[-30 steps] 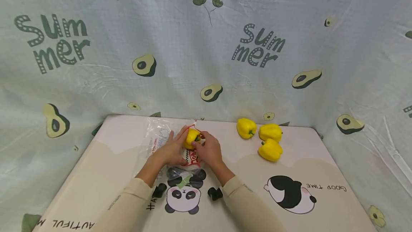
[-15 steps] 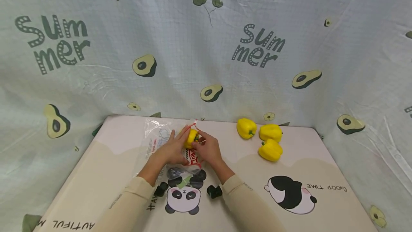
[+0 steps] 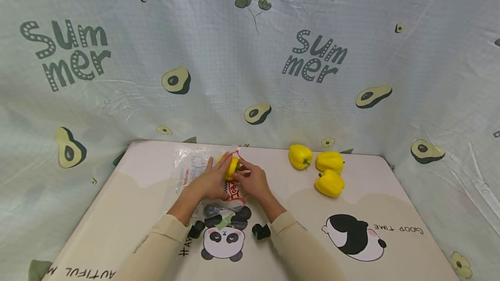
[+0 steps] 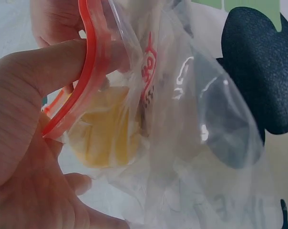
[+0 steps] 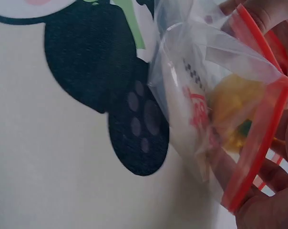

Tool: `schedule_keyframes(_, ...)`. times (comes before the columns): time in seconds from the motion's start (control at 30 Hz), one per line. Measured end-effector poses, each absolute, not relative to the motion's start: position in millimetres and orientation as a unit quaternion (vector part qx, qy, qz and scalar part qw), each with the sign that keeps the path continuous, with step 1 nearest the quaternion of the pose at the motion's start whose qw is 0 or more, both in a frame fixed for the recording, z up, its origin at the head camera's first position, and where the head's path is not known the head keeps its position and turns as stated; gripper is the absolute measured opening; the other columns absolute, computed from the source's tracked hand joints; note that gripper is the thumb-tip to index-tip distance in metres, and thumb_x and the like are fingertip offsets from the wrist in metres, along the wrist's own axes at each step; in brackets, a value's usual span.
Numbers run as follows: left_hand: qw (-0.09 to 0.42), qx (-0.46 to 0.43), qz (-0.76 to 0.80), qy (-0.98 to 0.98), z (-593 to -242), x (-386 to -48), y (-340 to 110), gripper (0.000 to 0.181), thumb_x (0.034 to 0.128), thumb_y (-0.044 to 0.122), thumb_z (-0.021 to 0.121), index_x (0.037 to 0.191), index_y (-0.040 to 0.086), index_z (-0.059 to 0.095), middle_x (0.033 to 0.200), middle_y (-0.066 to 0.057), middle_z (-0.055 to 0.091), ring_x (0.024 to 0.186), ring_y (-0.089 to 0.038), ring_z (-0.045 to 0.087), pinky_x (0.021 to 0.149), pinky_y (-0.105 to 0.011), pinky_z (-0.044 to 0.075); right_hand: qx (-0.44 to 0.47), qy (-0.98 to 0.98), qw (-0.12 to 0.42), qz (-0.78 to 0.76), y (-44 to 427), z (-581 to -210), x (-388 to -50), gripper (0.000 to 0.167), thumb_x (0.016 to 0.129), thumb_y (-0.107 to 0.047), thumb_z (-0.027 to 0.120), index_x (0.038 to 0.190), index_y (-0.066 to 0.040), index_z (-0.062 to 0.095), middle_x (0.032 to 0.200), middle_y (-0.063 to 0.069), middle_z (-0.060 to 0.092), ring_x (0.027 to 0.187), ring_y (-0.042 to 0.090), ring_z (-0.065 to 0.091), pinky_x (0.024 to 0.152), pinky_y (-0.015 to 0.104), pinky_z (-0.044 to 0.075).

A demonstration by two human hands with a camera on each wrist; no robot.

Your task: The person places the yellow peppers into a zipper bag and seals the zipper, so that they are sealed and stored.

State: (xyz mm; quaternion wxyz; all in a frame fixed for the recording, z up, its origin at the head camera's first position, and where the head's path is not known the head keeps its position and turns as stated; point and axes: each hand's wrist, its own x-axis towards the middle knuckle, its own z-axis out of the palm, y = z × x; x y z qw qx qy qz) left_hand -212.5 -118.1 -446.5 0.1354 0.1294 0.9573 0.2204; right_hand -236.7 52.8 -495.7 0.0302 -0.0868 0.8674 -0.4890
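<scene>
A yellow bell pepper [image 3: 232, 169] sits inside the mouth of a clear zip bag [image 4: 182, 119] with a red seal strip [image 5: 258, 157]. My left hand [image 3: 211, 183] lies spread at the bag's opening, its thumb reaching in past the strip in the left wrist view. From the other side my right hand [image 3: 253, 181] reaches into the mouth and pinches the pepper near its green stem. Through the plastic the pepper shows blurred in both wrist views. Part of it is covered by my fingers in the head view.
Several things share the pale printed table [image 3: 129, 203]. Three more yellow bell peppers, a left one [image 3: 300, 156], a back one [image 3: 330, 161] and a front one [image 3: 330, 183], lie to the right. A hanging printed cloth [image 3: 218, 55] closes off the back.
The pepper has slid a little left, further into the bag and under my left fingers. My right hand has followed it slightly left; my left hand has barely moved.
</scene>
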Motion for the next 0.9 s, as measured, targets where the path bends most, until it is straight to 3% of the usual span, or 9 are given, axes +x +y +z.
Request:
schedule_keyframes(0.2,0.124,0.118,0.224,0.959,-444.6,-211.2,-116.7,0.126,0.0752,0.018,0.093,0.169,0.018,0.009,0.179,0.000,0.003,0.160,-0.054,-0.001,0.119,-0.069,0.035,-0.111,0.896,0.057,-0.426,50.6,-493.6,-238.8,0.065,0.098,-0.029,0.071,0.158,-0.024,0.047,0.134,0.015,0.069,0.110,0.031,0.071,0.092,0.040,0.064)
schedule_keyframes(0.4,0.126,0.118,0.227,0.959,-444.7,-211.1,-116.3,0.127,0.0751,0.018,0.093,0.169,0.018,0.009,0.179,0.000,0.003,0.161,-0.053,-0.002,0.120,-0.070,0.033,-0.096,0.891,0.051,-0.441,50.9,-492.5,-236.4,0.065,0.097,-0.024,0.073,0.156,-0.014,0.049,0.127,0.017,0.071,0.108,0.031,0.070,0.094,0.043,0.063)
schedule_keyframes(0.5,0.129,0.116,0.227,0.958,-444.9,-211.4,-116.2,0.127,0.0748,0.018,0.093,0.170,0.019,0.008,0.179,0.001,0.003,0.161,-0.051,-0.003,0.119,-0.070,0.034,-0.098,0.893,0.061,-0.436,50.8,-493.1,-235.3,0.067,0.095,-0.023,0.074,0.156,-0.015,0.049,0.125,0.016,0.071,0.107,0.029,0.069,0.094,0.042,0.063)
schedule_keyframes(0.7,0.129,0.115,0.228,0.958,-444.6,-212.0,-116.8,0.126,0.0755,0.017,0.092,0.170,0.019,0.008,0.179,0.001,0.003,0.162,-0.050,-0.005,0.118,-0.068,0.037,-0.119,0.911,0.083,-0.385,48.1,-492.6,-236.7,0.079,0.088,-0.026,0.076,0.160,-0.024,0.043,0.108,0.009,0.071,0.091,0.020,0.062,0.075,0.029,0.059)
schedule_keyframes(0.9,0.124,0.116,0.234,0.957,-442.8,-213.4,-117.4,0.124,0.0750,0.014,0.090,0.169,0.017,0.010,0.179,0.001,0.003,0.161,-0.051,-0.006,0.118,-0.068,0.037,-0.123,0.918,0.097,-0.364,46.5,-489.2,-237.1,0.077,0.091,-0.031,0.074,0.161,-0.026,0.042,0.100,0.007,0.070,0.083,0.018,0.058,0.066,0.026,0.050)
